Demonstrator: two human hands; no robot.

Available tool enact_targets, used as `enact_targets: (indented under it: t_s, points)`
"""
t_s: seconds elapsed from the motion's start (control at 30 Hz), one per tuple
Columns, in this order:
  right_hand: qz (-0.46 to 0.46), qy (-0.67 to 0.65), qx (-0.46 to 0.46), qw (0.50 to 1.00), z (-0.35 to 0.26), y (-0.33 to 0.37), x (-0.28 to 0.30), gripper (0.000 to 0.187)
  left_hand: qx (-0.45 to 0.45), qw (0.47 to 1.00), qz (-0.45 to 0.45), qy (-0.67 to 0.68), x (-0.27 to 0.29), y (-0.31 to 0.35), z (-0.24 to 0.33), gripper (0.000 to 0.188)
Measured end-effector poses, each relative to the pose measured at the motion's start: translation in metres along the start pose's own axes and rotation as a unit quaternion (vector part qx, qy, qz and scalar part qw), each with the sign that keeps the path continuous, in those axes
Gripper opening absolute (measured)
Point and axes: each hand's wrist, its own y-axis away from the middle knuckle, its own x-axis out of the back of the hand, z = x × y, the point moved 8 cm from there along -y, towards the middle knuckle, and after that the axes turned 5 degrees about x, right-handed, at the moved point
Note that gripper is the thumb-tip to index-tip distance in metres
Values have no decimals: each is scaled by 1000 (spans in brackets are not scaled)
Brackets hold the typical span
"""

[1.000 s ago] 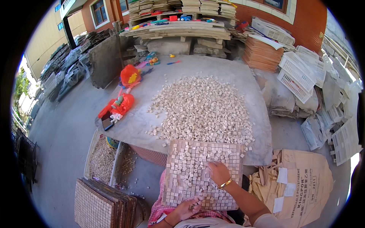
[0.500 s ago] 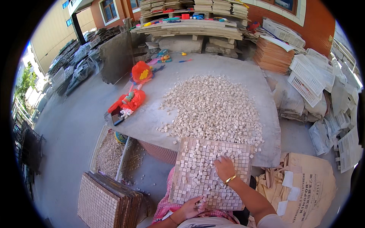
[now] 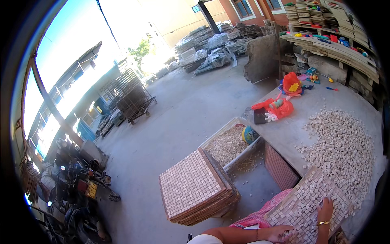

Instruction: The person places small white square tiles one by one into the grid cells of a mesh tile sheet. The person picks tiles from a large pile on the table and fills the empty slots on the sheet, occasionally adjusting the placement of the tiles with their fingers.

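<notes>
A gridded tray (image 3: 280, 213) rests over my lap at the lower right, tilted in view and leaning on the table's near edge. Small pale stone cubes fill many of its cells, and loose ones lie scattered on top. My left hand (image 3: 278, 233) is curled at the tray's near edge around a few stone cubes (image 3: 289, 233). Over the middle of the tray, my right hand (image 3: 325, 211), with a gold bracelet at the wrist, has its fingers bent together down at the cubes. What its fingertips hold, if anything, is too small to make out.
A heap of stone cubes (image 3: 341, 142) covers the table (image 3: 280, 138), with red bags (image 3: 284, 109) at its far left. Left of me stand a stack of filled trays (image 3: 191, 183) and a white crate (image 3: 203, 145) of cubes. Motorcycles (image 3: 87, 195) are parked farther left.
The view has swung left, so the table, tray and hands now appear farther right, and the yard and motorcycles show. My right hand remains over the tray, my left at its near edge.
</notes>
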Motion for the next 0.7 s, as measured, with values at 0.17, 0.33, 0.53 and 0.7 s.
enact_targets:
  t_s: [0.17, 0.33, 0.53, 0.7]
  points:
    - [74, 17, 18, 997, 9, -6, 4, 47, -64, 988, -48, -131, -25, -2, 10, 21]
    - [44, -2, 30, 999, 4, -11, 9, 41, -103, 970, -57, -212, -19, -3, 14, 23]
    - [47, -29, 35, 998, -5, -13, 18, 36, 83, 983, -113, 116, -24, -8, -3, 23]
    - [29, 32, 106, 993, -19, -11, 14, 24, 37, 998, -27, 42, -13, -11, 0, 21]
